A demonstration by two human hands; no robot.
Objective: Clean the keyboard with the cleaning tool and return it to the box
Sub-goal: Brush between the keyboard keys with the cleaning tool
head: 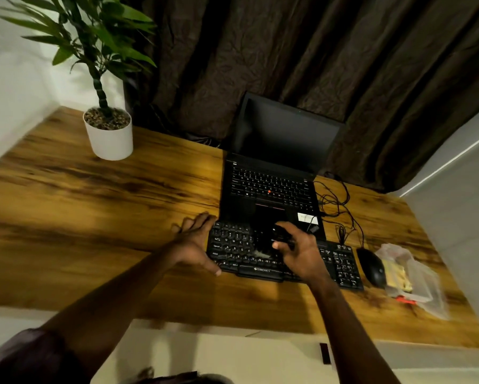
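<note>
A black external keyboard [340,261] lies on the wooden desk in front of an open laptop. My left hand [196,242] holds the keyboard's left end, fingers along its far edge and thumb at its near edge. My right hand [299,250] grips a black cleaning brush [263,239] over the middle keys; its pale bristles touch the keys near the bottom letter row. A clear plastic box [415,281] with yellow and red contents sits at the desk's right end.
The open black laptop [271,176] stands just behind the keyboard. A black mouse [371,267] lies between keyboard and box, with black cables [338,206] behind. A potted plant [108,134] stands at the back left. The wooden desk [94,217] spreads out to the left.
</note>
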